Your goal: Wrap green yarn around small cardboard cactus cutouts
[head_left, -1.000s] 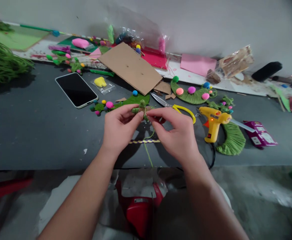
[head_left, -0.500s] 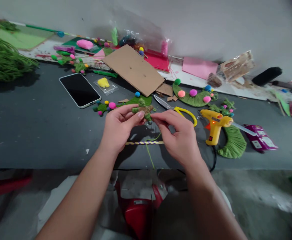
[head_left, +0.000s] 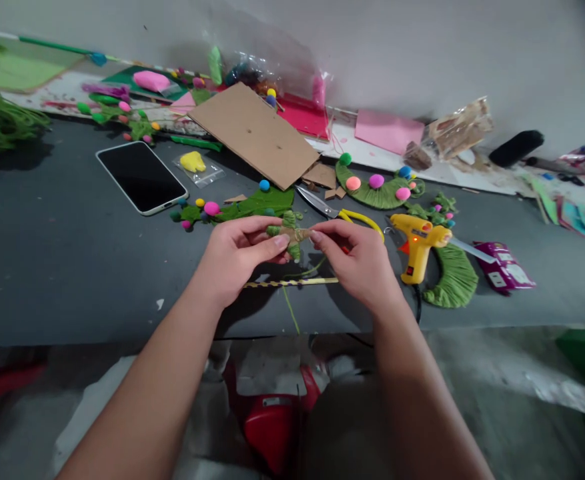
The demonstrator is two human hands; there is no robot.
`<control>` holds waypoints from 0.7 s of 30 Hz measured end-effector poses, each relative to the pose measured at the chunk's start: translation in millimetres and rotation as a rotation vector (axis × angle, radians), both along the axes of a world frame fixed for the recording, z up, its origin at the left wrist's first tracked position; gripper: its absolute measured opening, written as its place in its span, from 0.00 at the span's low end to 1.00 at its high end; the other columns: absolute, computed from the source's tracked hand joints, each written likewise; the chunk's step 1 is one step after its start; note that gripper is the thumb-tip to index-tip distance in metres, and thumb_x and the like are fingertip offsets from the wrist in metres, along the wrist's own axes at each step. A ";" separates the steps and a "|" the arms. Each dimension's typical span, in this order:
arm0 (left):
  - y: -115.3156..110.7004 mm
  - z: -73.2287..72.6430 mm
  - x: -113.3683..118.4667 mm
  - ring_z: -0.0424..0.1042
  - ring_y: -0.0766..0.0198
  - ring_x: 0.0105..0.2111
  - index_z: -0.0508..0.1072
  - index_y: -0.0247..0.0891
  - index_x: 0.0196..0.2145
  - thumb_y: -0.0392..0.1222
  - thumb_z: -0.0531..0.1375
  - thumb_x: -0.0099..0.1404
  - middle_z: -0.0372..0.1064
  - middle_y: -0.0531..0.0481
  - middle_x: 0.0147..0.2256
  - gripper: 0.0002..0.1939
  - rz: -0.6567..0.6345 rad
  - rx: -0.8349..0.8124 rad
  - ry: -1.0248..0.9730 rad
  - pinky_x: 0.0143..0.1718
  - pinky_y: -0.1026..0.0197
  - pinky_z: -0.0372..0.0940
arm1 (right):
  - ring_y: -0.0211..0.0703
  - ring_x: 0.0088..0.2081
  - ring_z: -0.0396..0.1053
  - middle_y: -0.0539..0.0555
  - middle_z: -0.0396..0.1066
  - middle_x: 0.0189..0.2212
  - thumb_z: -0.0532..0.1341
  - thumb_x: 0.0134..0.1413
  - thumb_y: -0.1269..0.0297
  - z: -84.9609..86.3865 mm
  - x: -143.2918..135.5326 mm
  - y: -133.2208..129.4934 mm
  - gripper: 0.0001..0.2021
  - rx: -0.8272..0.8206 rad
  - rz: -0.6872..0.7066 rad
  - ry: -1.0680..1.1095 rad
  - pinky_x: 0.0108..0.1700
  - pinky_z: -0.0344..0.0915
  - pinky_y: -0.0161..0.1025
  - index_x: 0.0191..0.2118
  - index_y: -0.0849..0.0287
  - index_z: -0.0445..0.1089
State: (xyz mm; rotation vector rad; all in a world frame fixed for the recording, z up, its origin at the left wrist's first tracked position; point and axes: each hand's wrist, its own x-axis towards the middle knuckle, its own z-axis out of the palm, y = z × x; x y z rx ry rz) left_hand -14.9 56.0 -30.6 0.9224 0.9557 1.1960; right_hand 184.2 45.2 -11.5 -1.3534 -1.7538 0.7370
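Note:
Between thumb and fingers, my left hand (head_left: 235, 261) grips a small cardboard star (head_left: 291, 233) partly wrapped in green yarn. Green windings cover several of its points, while the middle and right-hand point show bare brown cardboard. My right hand (head_left: 355, 257) pinches at the tip of that right point; whether it grips the cardboard or the yarn strand there is too small to tell. A loose green yarn strand (head_left: 291, 310) hangs below the hands, crossing a yellow patterned strip (head_left: 292, 283) on the table. Yellow-handled scissors (head_left: 322, 203) lie just behind the right hand.
Right of my hands, a yellow glue gun (head_left: 417, 243) with its light lit stands by a green yarn-wrapped crescent (head_left: 452, 277) and a purple packet (head_left: 505, 267). A phone (head_left: 142, 177), cardboard sheet (head_left: 257, 137), pompom-decorated crescent (head_left: 377, 190) and green yarn pile (head_left: 2, 120) lie farther back.
The star has tilted, and its bare point now lies toward my right hand. My right fingers have closed at that tip. The whole view has shifted slightly to the right.

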 end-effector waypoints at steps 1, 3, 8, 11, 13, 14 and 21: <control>-0.6 0.8 0.1 0.78 0.61 0.25 0.83 0.36 0.38 0.41 0.78 0.50 0.80 0.49 0.29 0.18 -0.018 0.002 0.015 0.33 0.57 0.76 | 0.40 0.33 0.72 0.51 0.78 0.32 0.63 0.65 0.63 0.6 2.3 1.6 0.07 -0.013 0.010 -0.016 0.35 0.65 0.38 0.39 0.57 0.79; -2.0 2.4 0.9 0.77 0.61 0.24 0.83 0.36 0.38 0.41 0.77 0.50 0.79 0.50 0.26 0.17 -0.057 0.023 0.063 0.31 0.59 0.75 | 0.38 0.30 0.68 0.50 0.76 0.29 0.63 0.65 0.61 3.5 6.0 5.0 0.08 -0.029 0.036 -0.060 0.32 0.61 0.36 0.37 0.58 0.78; -5.0 6.7 6.5 0.77 0.60 0.24 0.83 0.37 0.36 0.40 0.76 0.52 0.78 0.50 0.24 0.14 -0.129 0.050 0.189 0.29 0.60 0.75 | 0.34 0.25 0.58 0.47 0.67 0.23 0.63 0.64 0.60 18.0 10.7 12.0 0.11 -0.102 0.085 -0.119 0.27 0.54 0.35 0.33 0.61 0.75; -5.8 6.0 9.8 0.78 0.59 0.26 0.83 0.37 0.36 0.41 0.75 0.53 0.79 0.48 0.27 0.12 -0.138 0.057 0.239 0.30 0.59 0.75 | 0.33 0.24 0.56 0.46 0.65 0.22 0.63 0.63 0.60 24.8 9.8 12.7 0.12 -0.161 0.088 -0.111 0.25 0.52 0.35 0.31 0.61 0.74; -5.9 3.6 11.1 0.78 0.58 0.26 0.83 0.37 0.38 0.42 0.74 0.54 0.80 0.47 0.28 0.14 -0.127 0.067 0.276 0.30 0.58 0.75 | 0.33 0.23 0.55 0.46 0.63 0.21 0.63 0.62 0.59 26.1 7.2 11.4 0.13 -0.169 0.049 -0.110 0.24 0.51 0.35 0.30 0.61 0.73; -5.9 2.1 11.4 0.79 0.58 0.27 0.83 0.37 0.40 0.43 0.74 0.55 0.80 0.47 0.28 0.15 -0.128 0.069 0.290 0.31 0.58 0.74 | 0.33 0.22 0.55 0.46 0.63 0.20 0.63 0.62 0.59 26.0 5.4 10.7 0.13 -0.168 0.023 -0.115 0.24 0.51 0.35 0.29 0.60 0.73; -5.7 -4.1 13.1 0.77 0.59 0.29 0.82 0.35 0.44 0.45 0.71 0.59 0.79 0.46 0.30 0.16 -0.134 0.108 0.343 0.31 0.59 0.72 | 0.32 0.21 0.56 0.48 0.67 0.20 0.65 0.60 0.59 22.6 -9.8 7.0 0.14 -0.167 -0.086 -0.103 0.23 0.50 0.35 0.27 0.61 0.74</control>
